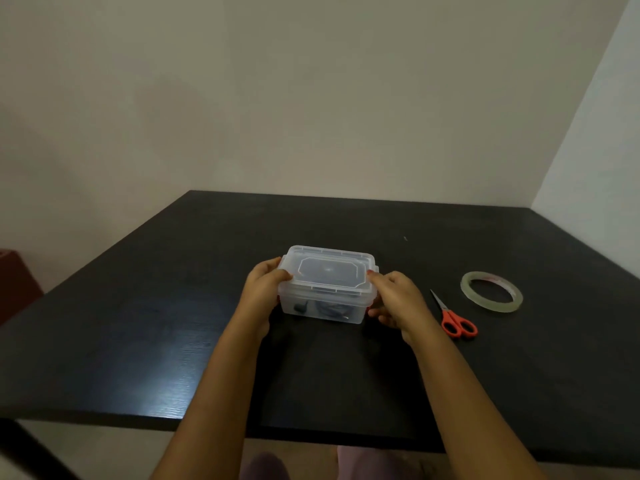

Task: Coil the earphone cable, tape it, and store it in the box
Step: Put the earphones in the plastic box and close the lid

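A small clear plastic box (325, 308) stands in the middle of the black table, its clear lid (330, 271) lying on top. Through the front wall the dark earphone cable (329, 310) shows on the bottom. My left hand (265, 292) grips the box's left end, thumb on the lid's corner. My right hand (398, 299) grips the right end, thumb on the lid edge and fingers curled round the side clip.
Red-handled scissors (455, 318) lie just right of my right hand, blades pointing away. A roll of clear tape (491, 291) lies flat further right. The black table (138, 341) meets walls behind and at the right. A reddish-brown object (15, 282) stands off the left edge.
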`<state>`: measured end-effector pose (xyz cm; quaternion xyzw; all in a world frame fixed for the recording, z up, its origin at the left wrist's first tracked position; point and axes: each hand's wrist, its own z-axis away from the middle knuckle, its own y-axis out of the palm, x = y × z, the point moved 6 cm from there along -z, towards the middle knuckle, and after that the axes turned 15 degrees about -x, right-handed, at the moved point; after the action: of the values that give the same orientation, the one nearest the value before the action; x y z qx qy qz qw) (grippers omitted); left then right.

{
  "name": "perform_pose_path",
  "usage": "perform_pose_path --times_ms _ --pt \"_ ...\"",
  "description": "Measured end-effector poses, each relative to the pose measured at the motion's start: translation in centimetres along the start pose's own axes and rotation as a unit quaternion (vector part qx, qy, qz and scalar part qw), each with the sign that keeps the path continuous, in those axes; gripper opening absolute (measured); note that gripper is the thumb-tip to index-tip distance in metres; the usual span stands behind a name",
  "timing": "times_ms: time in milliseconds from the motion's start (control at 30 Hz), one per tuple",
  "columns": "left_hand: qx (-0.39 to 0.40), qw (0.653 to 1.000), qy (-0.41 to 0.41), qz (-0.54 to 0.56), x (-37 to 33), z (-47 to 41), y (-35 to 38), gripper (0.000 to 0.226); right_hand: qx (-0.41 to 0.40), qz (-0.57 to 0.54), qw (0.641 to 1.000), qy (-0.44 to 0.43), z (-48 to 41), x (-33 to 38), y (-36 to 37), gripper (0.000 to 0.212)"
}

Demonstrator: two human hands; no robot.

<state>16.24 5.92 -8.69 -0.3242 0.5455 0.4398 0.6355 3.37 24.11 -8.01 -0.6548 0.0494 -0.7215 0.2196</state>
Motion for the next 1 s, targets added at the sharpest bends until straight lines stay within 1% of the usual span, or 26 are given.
perform_pose_path --times_ms 100,267,333,467,567,633,700,767,833,933,1000 --pt "-0.004 1.0 -0.004 -0.002 0.0 -0.2 0.0 0.034 0.03 -0.028 0.999 0.03 -0.2 -0.2 0.0 0.025" --pt "0.005 0.999 -0.028 -0.017 -0.2 -0.2 -0.1 0.034 0.105 -0.032 0.992 0.062 -0.4 -0.3 -0.5 0.026" --pt "0.006 0.999 -0.034 -0.016 -0.1 -0.2 -0.1 0.032 0.113 -0.029 0.991 0.064 -0.6 -0.4 -0.6 0.028" --pt "-0.005 0.999 -0.048 -0.012 0.4 0.0 -0.4 0.025 0.13 -0.019 0.989 0.071 -0.7 -0.6 -0.5 0.04" --pt "0.011 0.997 -0.08 -0.002 0.2 -0.1 -0.4 0.029 0.144 -0.011 0.986 0.086 -0.8 -0.6 -0.7 0.042" --pt "0.007 0.997 -0.083 -0.008 -0.2 -0.2 -0.4 0.034 0.15 0.005 0.985 0.088 -0.8 -0.5 -0.8 0.041" --pt "-0.031 0.998 -0.043 -0.024 -0.7 -0.5 -0.6 0.04 0.136 0.017 0.987 0.088 -0.9 -0.5 -0.9 0.04" --pt "-0.075 0.996 0.023 -0.049 -1.3 -0.2 -0.8 0.043 0.099 0.018 0.992 0.076 -1.0 -0.4 -1.1 0.036" --pt "-0.099 0.987 0.096 -0.085 -1.7 0.4 -0.5 0.044 0.066 0.031 0.996 0.04 -1.0 0.1 -1.1 0.027" --pt "-0.115 0.957 0.198 -0.177 -2.6 1.3 0.1 0.034 0.025 0.095 0.995 -0.025 -0.8 0.9 -0.8 0.021" --pt "-0.127 0.939 0.233 -0.217 -3.0 1.5 0.2 0.027 0.0 0.153 0.987 -0.058 -0.8 1.2 -0.4 0.021"
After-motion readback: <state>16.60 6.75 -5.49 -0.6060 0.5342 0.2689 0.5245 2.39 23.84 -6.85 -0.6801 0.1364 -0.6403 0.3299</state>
